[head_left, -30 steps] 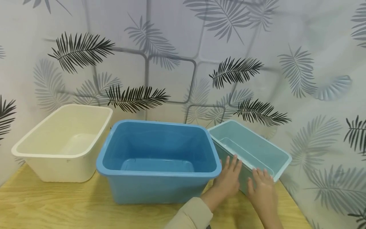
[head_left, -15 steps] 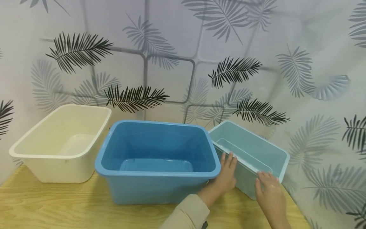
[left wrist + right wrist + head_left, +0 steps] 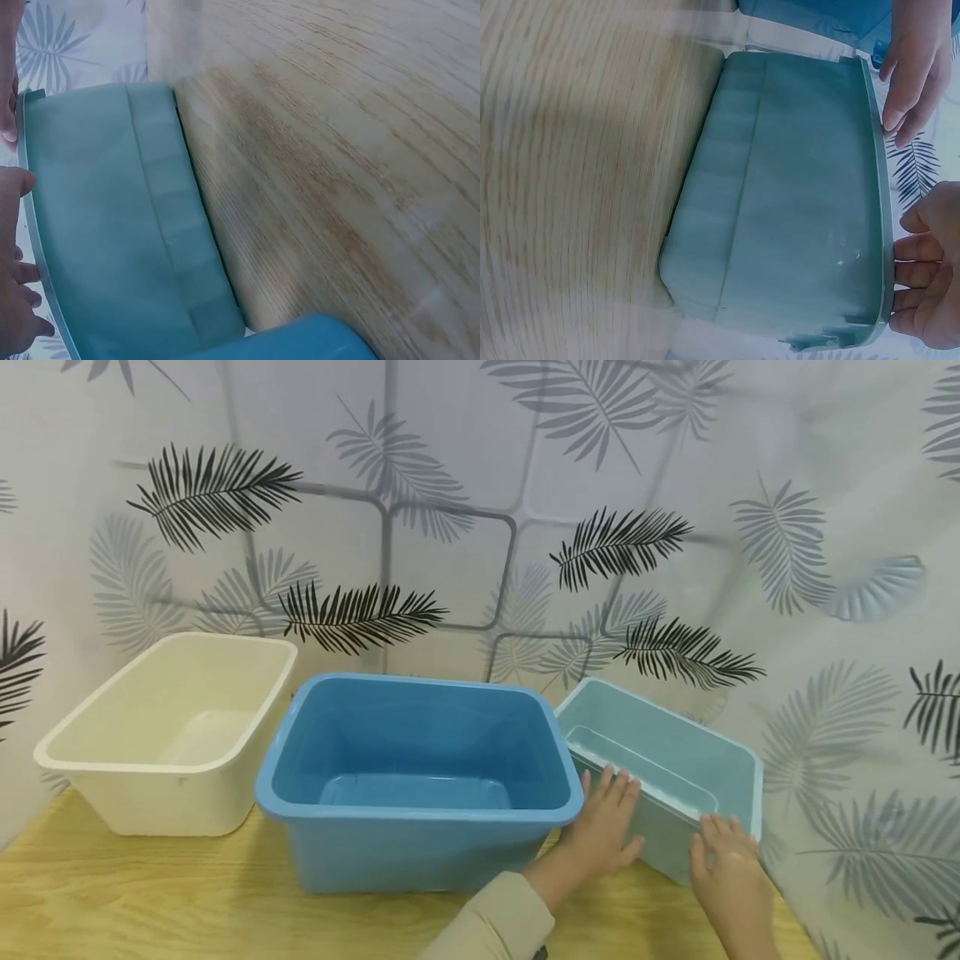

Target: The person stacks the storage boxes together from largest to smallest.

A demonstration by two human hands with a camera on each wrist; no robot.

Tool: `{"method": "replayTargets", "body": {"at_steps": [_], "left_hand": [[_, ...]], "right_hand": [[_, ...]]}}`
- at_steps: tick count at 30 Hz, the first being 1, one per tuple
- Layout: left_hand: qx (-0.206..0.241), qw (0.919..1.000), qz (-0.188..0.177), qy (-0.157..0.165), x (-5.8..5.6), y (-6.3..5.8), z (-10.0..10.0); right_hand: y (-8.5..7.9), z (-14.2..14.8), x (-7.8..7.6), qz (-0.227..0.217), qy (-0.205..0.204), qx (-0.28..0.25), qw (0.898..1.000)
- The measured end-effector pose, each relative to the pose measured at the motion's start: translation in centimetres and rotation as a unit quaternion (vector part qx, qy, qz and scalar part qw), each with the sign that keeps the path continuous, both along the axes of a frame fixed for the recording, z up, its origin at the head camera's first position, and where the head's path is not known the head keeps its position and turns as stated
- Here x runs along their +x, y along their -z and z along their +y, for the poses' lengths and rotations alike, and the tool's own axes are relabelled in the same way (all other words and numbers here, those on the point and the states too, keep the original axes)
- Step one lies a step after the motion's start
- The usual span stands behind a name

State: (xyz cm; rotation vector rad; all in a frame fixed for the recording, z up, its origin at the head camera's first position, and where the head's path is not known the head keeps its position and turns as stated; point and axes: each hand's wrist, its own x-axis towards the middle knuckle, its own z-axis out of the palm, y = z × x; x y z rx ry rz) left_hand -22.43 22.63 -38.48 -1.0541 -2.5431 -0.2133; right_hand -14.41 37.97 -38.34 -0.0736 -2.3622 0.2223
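A small light teal plastic basin [image 3: 660,768] stands at the right of the table, turned at an angle. My left hand [image 3: 600,831] is between it and the larger blue basin [image 3: 405,856], straight fingers laid against the teal basin's near rim, thumb out to the side. My right hand [image 3: 731,872] touches the same rim close to the right corner with its fingertips. In the right wrist view, the right hand [image 3: 930,262] has its fingertips at the rim and its thumb apart. The left wrist view shows the teal basin's outer side wall [image 3: 105,217].
A cream basin [image 3: 168,802] stands at the left, beside the blue one. The wood-grain table [image 3: 225,902] runs under all three. Behind and to the right hangs a leaf-patterned sheet [image 3: 847,710], close to the teal basin.
The teal basin has turned a little, its near right corner shifting right and toward me. My right hand moved right along with it. My left hand dipped left, then came back to the rim.
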Motion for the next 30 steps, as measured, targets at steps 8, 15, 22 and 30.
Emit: {"method": "replayTargets", "body": {"at_steps": [8,15,22,30], "left_hand": [[-0.022,0.9983,0.049,0.020,0.8,-0.4,0.4],[0.016,0.9988,0.045,-0.006,0.7,-0.2,0.4],[-0.038,0.9953,0.040,-0.080,0.1,0.5,0.1],[-0.056,0.9910,0.087,-0.084,0.4,0.8,0.2]], "right_hand": [[0.0,1.0,0.1,0.015,0.009,-0.010,1.000],[0.2,0.8,0.4,0.007,0.001,-0.004,1.000],[0.9,0.9,0.3,-0.001,-0.018,0.003,1.000],[0.7,1.4,0.4,-0.016,-0.011,-0.015,1.000]]}}
